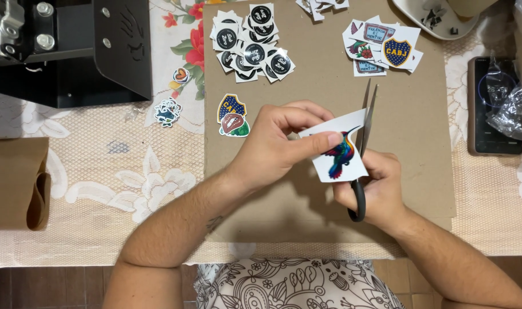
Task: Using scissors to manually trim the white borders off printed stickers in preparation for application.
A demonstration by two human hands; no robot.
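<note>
My left hand (275, 146) pinches a white sticker sheet (336, 150) printed with a colourful hummingbird, thumb across its left edge. My right hand (375, 189) grips black-handled scissors (364, 134); the blades are slightly apart and point away from me along the sheet's right edge. Both hands hover over a brown cardboard sheet (324, 91) on the table.
A pile of round black-and-white stickers (252, 43) lies at the top of the cardboard, several uncut stickers (381, 48) at the top right, two cut ones (232, 114) left of my hand. A black machine (72, 48) stands top left, a phone (492, 106) at right, brown paper (15, 183) at left.
</note>
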